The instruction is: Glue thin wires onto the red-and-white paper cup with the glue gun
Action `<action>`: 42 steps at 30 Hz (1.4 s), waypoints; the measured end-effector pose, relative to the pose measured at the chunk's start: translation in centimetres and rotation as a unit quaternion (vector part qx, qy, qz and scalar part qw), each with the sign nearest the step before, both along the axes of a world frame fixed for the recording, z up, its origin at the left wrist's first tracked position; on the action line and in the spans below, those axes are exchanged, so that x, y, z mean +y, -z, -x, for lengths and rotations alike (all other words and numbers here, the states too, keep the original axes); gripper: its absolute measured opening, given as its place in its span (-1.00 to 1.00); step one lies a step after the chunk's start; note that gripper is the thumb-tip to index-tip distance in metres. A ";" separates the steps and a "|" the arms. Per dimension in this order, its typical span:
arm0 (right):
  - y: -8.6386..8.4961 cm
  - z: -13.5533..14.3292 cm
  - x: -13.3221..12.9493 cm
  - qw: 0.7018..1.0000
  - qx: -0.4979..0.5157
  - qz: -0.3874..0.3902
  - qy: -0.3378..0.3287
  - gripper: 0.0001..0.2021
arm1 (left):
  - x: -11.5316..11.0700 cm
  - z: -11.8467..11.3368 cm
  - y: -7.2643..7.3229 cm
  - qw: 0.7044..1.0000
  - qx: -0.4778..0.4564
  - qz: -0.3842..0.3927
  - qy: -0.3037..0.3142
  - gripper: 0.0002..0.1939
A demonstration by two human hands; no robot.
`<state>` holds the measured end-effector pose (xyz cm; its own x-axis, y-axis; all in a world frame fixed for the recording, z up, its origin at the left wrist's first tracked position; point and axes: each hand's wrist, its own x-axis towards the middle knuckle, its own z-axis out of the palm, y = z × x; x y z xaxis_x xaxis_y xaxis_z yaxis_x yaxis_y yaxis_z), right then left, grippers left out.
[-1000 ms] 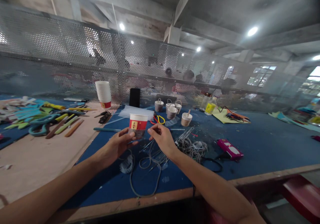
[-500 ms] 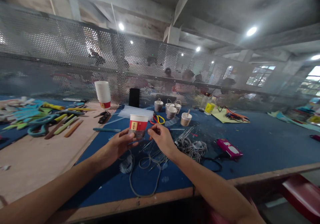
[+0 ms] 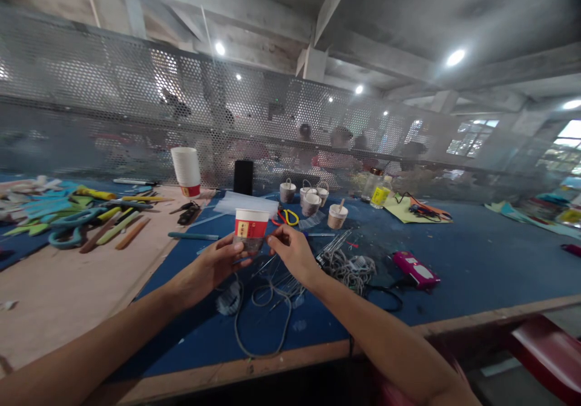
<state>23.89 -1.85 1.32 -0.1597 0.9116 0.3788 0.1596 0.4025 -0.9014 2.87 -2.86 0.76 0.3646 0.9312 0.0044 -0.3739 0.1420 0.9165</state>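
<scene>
A white paper cup with a red band [image 3: 250,227] is upright in my left hand [image 3: 213,270], its lower part covered in something grey that looks like wound cord. My left thumb presses on its front and the fingers curl beneath it. To the cup's right, my right hand [image 3: 293,252] is closed in a pinch close against its side; what the fingertips hold is hidden. Grey cord [image 3: 285,327] lies in a loose loop on the blue table below my hands. More of the cord sits in a tangled heap [image 3: 351,270] right of my right wrist, beside thin metal rods [image 3: 333,245].
Small grey-wrapped cups with handles [image 3: 311,203] and a beige one [image 3: 338,216] stand behind. Yellow-red scissors [image 3: 287,217], clear sheets [image 3: 245,203] and stacked paper cups [image 3: 186,170] are nearby. A magenta device [image 3: 416,269] lies right; teal-handled scissors [image 3: 75,224] left. Perforated panel [image 3: 272,134] behind.
Almost nothing differs. The cup and my fingers have shifted very slightly, and my right hand stays pinched at the cup's side.
</scene>
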 end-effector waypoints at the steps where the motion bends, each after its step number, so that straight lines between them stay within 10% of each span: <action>1: 0.0 0.0 0.0 1.000 0.000 0.000 0.000 -0.86 | 0.0 0.0 0.0 1.000 0.000 0.002 -0.001 -0.59; 22: 0.1 0.5 0.0 0.998 0.053 0.015 -0.011 -0.80 | 0.0 0.3 -0.4 0.999 0.005 -0.011 0.036 -0.63; 42: 0.1 0.6 -1.0 0.997 -0.041 -0.055 0.034 -0.82 | -0.5 -1.1 -0.7 0.994 0.055 -0.041 -0.090 -0.65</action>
<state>23.28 -2.89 1.22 -0.1338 0.8749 0.4654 0.2613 0.4841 -0.8351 4.01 -3.34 1.51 0.1955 0.9793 0.0531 -0.2841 0.0047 0.9588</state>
